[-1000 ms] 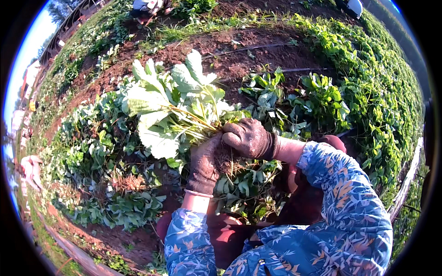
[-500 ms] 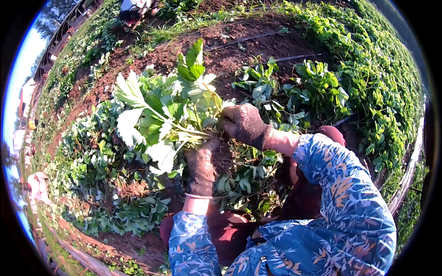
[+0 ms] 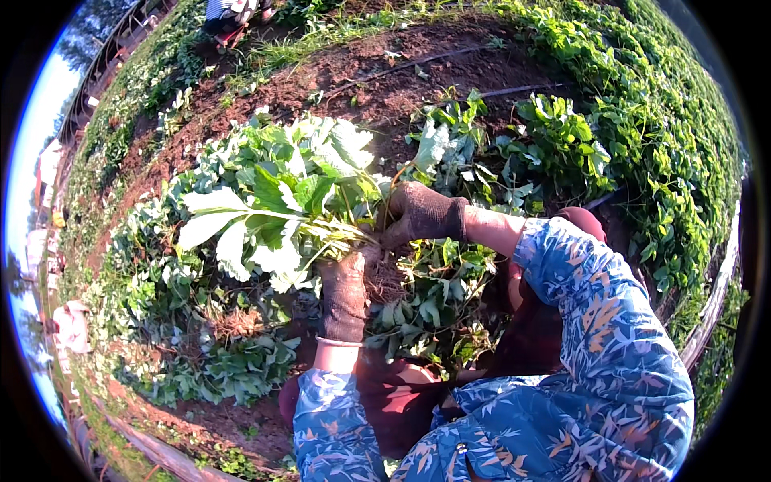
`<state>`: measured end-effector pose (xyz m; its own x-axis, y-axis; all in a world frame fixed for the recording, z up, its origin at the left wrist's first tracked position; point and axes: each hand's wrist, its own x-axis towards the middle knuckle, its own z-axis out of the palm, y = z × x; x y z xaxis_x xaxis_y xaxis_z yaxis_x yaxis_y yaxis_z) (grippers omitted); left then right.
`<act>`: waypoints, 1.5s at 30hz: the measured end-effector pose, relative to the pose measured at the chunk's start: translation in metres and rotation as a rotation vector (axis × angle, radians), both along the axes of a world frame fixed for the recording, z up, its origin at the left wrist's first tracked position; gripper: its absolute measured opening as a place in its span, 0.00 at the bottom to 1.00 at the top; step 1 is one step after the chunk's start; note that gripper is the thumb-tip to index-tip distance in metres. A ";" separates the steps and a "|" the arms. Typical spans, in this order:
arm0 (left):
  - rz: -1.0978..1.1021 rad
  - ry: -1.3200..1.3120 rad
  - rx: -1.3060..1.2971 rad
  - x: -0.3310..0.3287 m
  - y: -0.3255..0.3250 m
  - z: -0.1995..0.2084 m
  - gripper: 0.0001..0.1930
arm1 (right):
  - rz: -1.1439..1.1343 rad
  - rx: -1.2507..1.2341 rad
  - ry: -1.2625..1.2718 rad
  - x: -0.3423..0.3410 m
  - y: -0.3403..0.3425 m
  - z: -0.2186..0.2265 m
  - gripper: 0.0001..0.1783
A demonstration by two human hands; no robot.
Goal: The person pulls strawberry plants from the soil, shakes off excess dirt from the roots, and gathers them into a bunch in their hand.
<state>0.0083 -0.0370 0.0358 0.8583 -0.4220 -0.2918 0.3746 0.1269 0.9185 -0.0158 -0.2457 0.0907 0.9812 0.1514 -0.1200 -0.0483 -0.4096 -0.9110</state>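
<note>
A leafy bunch of strawberry plants (image 3: 277, 213) is held in front of me, its pale green leaves fanned to the left. My left hand (image 3: 345, 285), in a soil-stained brown glove, closes round the base of the stalks. Brown fibrous roots (image 3: 387, 283) hang beside that hand's right side. My right hand (image 3: 422, 213), gloved alike, is closed at the right edge of the bunch, with its fingertips near the stalk bases. A strawberry leaf (image 3: 434, 146) on a reddish stalk rises from the right hand's grip. The fingertips of both hands are partly hidden.
Heaped leafy plants (image 3: 213, 369) lie on the left, with a tangle of brown roots (image 3: 237, 324) among them. Growing plants (image 3: 634, 161) cover the right side. Bare brown soil (image 3: 361, 80) lies beyond my hands. Another person (image 3: 233, 12) is at the far upper left.
The leaf that stood upright over the bunch is now to the right, at my right hand. The bunch has tilted slightly lower; my left hand has shifted a little down and left.
</note>
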 end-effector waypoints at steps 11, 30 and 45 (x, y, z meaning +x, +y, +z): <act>0.073 -0.071 -0.109 -0.002 -0.001 0.002 0.12 | -0.003 0.075 0.216 -0.005 0.006 0.002 0.09; -0.107 0.095 -0.527 -0.020 0.025 0.052 0.17 | -0.457 -1.186 0.421 -0.095 -0.179 -0.027 0.16; 0.194 -0.155 -0.545 0.005 0.051 0.131 0.14 | -0.077 -0.206 -0.383 0.007 -0.002 -0.005 0.19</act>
<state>0.0133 0.0142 0.1670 0.9499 -0.3072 0.0575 0.1645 0.6479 0.7438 -0.0091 -0.2472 0.0856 0.9682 0.0867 0.2349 0.2396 -0.5927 -0.7689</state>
